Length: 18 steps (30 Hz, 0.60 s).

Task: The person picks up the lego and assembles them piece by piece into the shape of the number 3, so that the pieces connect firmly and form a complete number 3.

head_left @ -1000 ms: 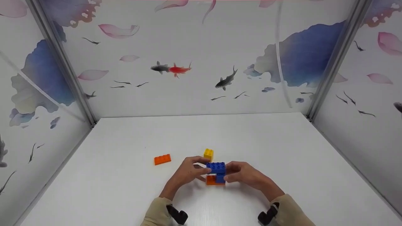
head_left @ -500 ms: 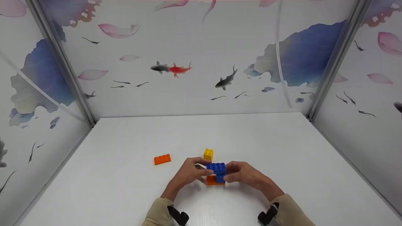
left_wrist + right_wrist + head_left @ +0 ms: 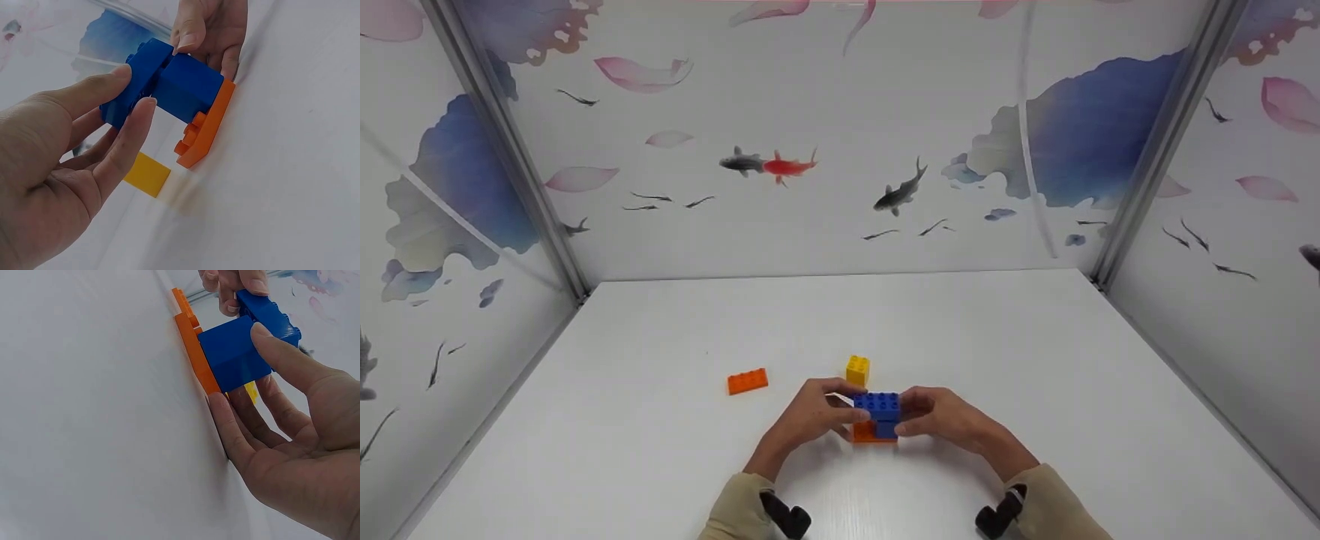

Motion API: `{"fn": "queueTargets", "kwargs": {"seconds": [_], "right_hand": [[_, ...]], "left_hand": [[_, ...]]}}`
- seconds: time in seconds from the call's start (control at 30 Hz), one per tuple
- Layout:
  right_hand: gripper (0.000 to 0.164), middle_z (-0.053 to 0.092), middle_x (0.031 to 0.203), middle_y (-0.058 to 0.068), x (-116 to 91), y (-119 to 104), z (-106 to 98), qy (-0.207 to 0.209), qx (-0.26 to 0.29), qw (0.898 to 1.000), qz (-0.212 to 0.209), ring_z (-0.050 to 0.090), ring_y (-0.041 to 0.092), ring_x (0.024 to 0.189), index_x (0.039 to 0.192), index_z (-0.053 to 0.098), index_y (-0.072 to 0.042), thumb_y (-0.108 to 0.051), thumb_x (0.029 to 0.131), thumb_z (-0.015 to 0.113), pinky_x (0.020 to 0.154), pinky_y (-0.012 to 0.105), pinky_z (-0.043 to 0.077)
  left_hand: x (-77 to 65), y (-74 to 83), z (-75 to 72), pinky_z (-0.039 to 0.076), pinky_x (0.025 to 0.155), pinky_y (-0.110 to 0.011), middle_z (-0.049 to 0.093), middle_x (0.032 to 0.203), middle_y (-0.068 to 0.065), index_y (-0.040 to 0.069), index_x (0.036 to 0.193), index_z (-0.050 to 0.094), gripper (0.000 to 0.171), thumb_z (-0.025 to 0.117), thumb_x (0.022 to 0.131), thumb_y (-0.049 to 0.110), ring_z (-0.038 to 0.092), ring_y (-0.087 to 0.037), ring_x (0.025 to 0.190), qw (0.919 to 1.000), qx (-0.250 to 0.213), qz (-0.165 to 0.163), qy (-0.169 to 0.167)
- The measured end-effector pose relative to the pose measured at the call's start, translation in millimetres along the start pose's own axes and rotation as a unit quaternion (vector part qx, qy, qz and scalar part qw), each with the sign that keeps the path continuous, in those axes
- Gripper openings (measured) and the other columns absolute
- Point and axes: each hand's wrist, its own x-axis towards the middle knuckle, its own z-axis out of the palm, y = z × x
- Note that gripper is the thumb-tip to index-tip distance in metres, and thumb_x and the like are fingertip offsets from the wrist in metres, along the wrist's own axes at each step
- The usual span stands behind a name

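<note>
My left hand (image 3: pixel 816 411) pinches a blue eight-stud toy brick (image 3: pixel 877 407) between thumb and fingers. That brick sits right over a smaller blue brick (image 3: pixel 233 354), with a narrow dark seam between them in the left wrist view (image 3: pixel 160 70). The smaller one stands on the right end of a flat orange brick (image 3: pixel 209 130), whose studs at the left end stay exposed. My right hand (image 3: pixel 949 417) holds the smaller blue brick, its thumb on the near face and other fingers behind; one fingertip is at the orange brick's end in the right wrist view.
A yellow brick (image 3: pixel 857 369) stands just beyond my left fingers. Farther left lies another flat orange brick (image 3: pixel 748 381). The white table (image 3: pixel 660 322) is enclosed by printed panels (image 3: pixel 840 225) at the back and sides.
The upper blue brick has come down a little toward the smaller blue one, and my left hand has lowered with it. My right hand has stayed almost still.
</note>
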Motion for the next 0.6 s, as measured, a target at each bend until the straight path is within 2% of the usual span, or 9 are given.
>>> {"fn": "queueTargets", "kwargs": {"seconds": [0.13, 0.33, 0.47, 0.6], "right_hand": [[0.049, 0.066, 0.122, 0.006, 0.2, -0.9, 1.2, 0.004, -0.009, 1.000, -0.001, 0.060, 0.019, 0.109, 0.125, 0.062, -0.008, -0.026, 0.084, 0.082, 0.105, 0.040, 0.051], [0.047, 0.067, 0.120, 0.006, 1.6, 1.9, 0.3, -0.003, 0.002, 1.000, -0.015, 0.061, 0.018, 0.108, 0.123, 0.063, -0.007, -0.025, 0.083, 0.082, 0.101, 0.035, 0.052], [0.048, 0.067, 0.121, 0.006, 1.7, 2.2, 1.1, 0.004, -0.009, 1.000, -0.010, 0.060, 0.018, 0.109, 0.123, 0.063, -0.007, -0.025, 0.083, 0.082, 0.102, 0.037, 0.052], [0.048, 0.066, 0.123, 0.006, 1.0, 1.0, 2.1, 0.009, -0.018, 1.000, -0.003, 0.059, 0.019, 0.110, 0.125, 0.063, -0.008, -0.025, 0.084, 0.082, 0.104, 0.040, 0.052]], "left_hand": [[-1.0, 1.1, -0.7, 0.061, 0.071, -0.029, 0.067, 0.116, -0.010, 0.010, 0.121, 0.071, 0.037, 0.078, 0.088, 0.025, 0.067, -0.018, 0.088, 0.9999, 0.005, 0.010, 0.001], [-2.2, 3.0, -1.3, 0.057, 0.066, -0.025, 0.067, 0.116, -0.010, 0.011, 0.119, 0.072, 0.034, 0.078, 0.087, 0.024, 0.067, -0.024, 0.084, 0.9998, 0.010, 0.016, 0.004], [-2.3, 3.8, -1.4, 0.055, 0.067, -0.024, 0.066, 0.121, -0.009, 0.011, 0.118, 0.072, 0.034, 0.079, 0.087, 0.023, 0.065, -0.019, 0.083, 1.0000, 0.004, 0.008, 0.001], [-2.7, 6.0, 0.0, 0.054, 0.066, -0.023, 0.066, 0.120, -0.008, 0.013, 0.115, 0.074, 0.034, 0.081, 0.084, 0.024, 0.063, -0.018, 0.081, 0.9996, 0.005, -0.020, 0.019]]}}
